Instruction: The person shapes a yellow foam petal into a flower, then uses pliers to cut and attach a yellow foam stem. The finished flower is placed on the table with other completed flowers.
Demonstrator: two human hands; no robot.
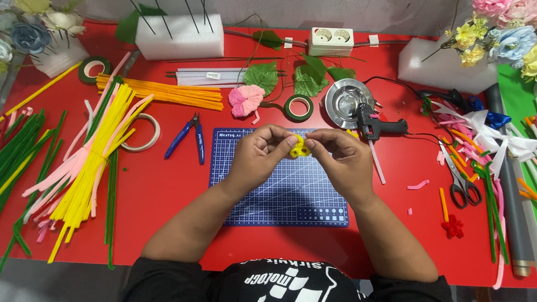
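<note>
Yellow pipe-cleaner flower point(299, 147) pinched in both hands' closed grip over blue cutting mat point(278, 197), red table point(170, 189).

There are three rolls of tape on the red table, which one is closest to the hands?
The green roll just above the blue cutting mat, beside the pink flower. The other green roll and the white roll lie farther left.

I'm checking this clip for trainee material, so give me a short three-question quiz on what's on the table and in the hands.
1. True or false: both hands hold the small yellow piece above the blue cutting mat.
2. Which tool lies just left of the mat? A) blue-handled pliers B) scissors C) glue gun
3. Fill in: the glue gun lies beside a round ____ dish.

Key
1. True: left hand and right hand pinch it.
2. A, the pliers.
3. Metal, the dish.
</note>
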